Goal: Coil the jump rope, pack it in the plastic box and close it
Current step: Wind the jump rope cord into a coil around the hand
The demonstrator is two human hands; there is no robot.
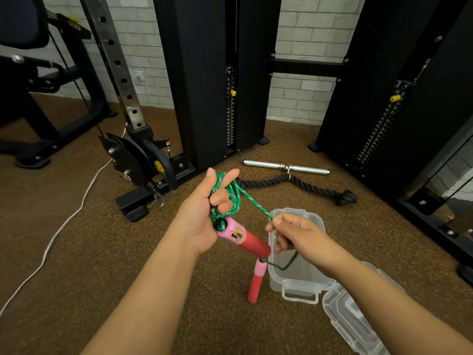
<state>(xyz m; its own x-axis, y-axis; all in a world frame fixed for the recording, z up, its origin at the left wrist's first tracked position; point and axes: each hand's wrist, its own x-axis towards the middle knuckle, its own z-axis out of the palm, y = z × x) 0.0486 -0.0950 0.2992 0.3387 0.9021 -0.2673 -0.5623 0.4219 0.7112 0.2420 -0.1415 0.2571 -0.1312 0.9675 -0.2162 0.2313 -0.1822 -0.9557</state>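
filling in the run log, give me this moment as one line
stage: coiling | left hand: holds green rope coils, one handle | right hand: pinches rope | second handle: hangs | plastic box: open | lid: off

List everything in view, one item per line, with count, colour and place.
green braided jump rope: one, green, looped round left fingers, running to right hand
pink-and-red foam handles: two, one in left palm, one hanging
clear plastic box: one, open, on floor
clear plastic lid: one, beside box
chrome straight bar: one, floor by machine
black twisted rope attachment: one, below bar
white cable: one, floor left
black cable machine: one, behind
hands: left holds coil, right pinches rope
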